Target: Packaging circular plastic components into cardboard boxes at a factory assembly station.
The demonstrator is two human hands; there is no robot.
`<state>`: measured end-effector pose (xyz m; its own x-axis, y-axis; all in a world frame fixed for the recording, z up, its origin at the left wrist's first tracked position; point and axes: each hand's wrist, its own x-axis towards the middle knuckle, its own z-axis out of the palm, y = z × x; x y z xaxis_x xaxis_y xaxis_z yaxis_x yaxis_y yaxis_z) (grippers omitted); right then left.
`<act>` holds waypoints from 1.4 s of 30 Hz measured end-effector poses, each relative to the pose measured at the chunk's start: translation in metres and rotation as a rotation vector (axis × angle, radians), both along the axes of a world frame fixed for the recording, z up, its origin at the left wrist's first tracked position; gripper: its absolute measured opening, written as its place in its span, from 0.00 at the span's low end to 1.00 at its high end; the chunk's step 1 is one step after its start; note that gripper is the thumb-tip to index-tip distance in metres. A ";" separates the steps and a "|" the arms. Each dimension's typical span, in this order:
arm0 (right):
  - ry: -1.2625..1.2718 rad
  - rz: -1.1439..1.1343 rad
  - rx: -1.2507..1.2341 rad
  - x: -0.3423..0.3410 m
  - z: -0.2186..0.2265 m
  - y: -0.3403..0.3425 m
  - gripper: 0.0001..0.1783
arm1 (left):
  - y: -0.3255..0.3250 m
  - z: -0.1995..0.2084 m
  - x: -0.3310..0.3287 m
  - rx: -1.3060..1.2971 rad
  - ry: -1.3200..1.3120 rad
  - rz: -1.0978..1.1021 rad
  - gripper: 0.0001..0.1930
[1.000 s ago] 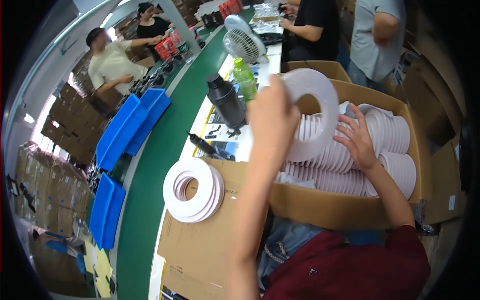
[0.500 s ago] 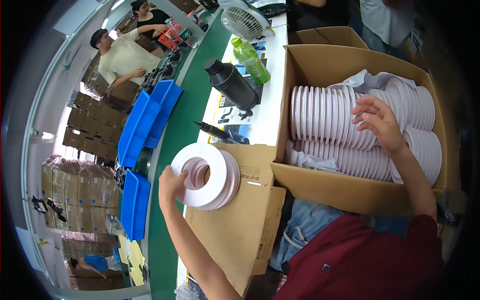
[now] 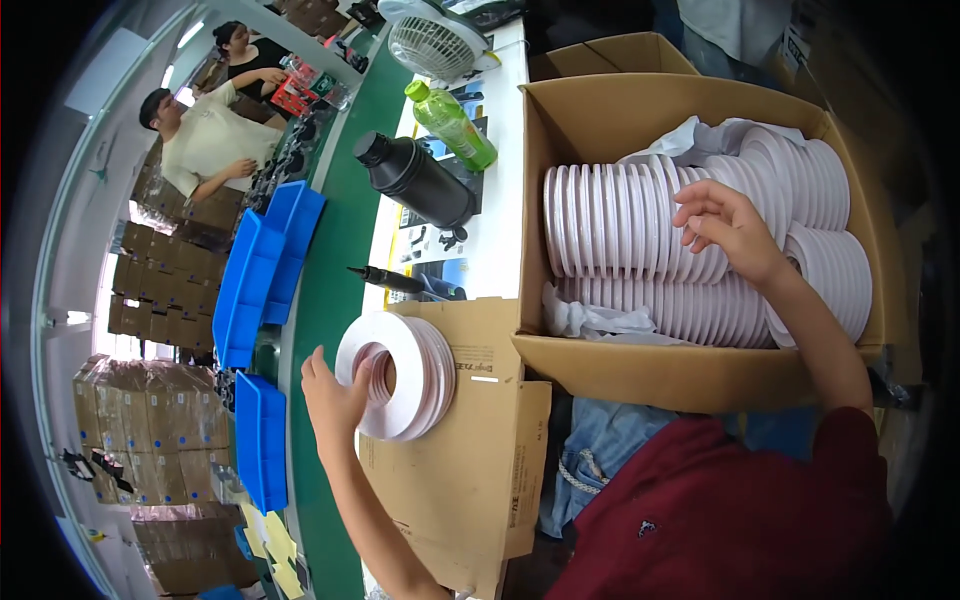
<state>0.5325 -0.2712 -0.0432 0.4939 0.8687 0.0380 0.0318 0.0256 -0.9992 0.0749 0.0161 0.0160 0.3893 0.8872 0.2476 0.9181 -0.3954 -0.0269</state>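
Note:
A small stack of white ring-shaped rolls (image 3: 410,350) lies on a flat piece of brown cardboard (image 3: 440,490). Beside its left edge is my left hand (image 3: 335,400), fingers spread and thumb near the central hole, gripping nothing. To the right, a large open carton (image 3: 640,375) contains rows of similar white rolls (image 3: 610,220), mostly on edge, with crumpled white paper (image 3: 600,315) tucked around them. My right hand (image 3: 728,228) is over these rolls, its fingers loosely bent and apart, with nothing seen in it. Whether it touches a roll I cannot tell.
Behind the cardboard stand a black bottle (image 3: 415,180), a green bottle (image 3: 450,125) and a fan (image 3: 435,45). A black pen-like tool (image 3: 390,280) lies nearer. Blue bins (image 3: 262,440) line the green bench (image 3: 335,260). Two people stand across it.
The left hand's fingers have come off the top ring and spread, and that ring rests more evenly on the stack. The right hand stays over the carton. The whole view has shifted slightly.

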 end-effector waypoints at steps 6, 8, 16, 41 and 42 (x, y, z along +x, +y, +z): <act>-0.006 -0.058 -0.002 0.008 -0.001 -0.009 0.17 | -0.063 -0.011 0.033 -0.254 0.047 -0.421 0.51; 0.051 -0.105 0.049 0.007 0.003 -0.015 0.18 | -0.061 -0.030 0.030 -0.259 0.104 -0.486 0.51; -0.189 -0.313 0.043 0.050 0.032 -0.070 0.16 | -0.053 -0.063 0.081 -0.303 -0.291 -0.721 0.45; -1.330 0.310 -0.108 -0.058 0.060 -0.011 0.07 | -0.110 0.032 0.095 -0.005 0.066 -0.249 0.15; -1.412 0.331 -0.009 -0.047 0.050 -0.009 0.07 | -0.104 0.026 0.092 -0.038 0.014 -0.208 0.15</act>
<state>0.4858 -0.2806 0.0066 -0.1694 0.9362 0.3080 0.9651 0.2209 -0.1408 0.1667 -0.0881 0.0420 0.5683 0.7959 0.2089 0.8162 -0.5774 -0.0205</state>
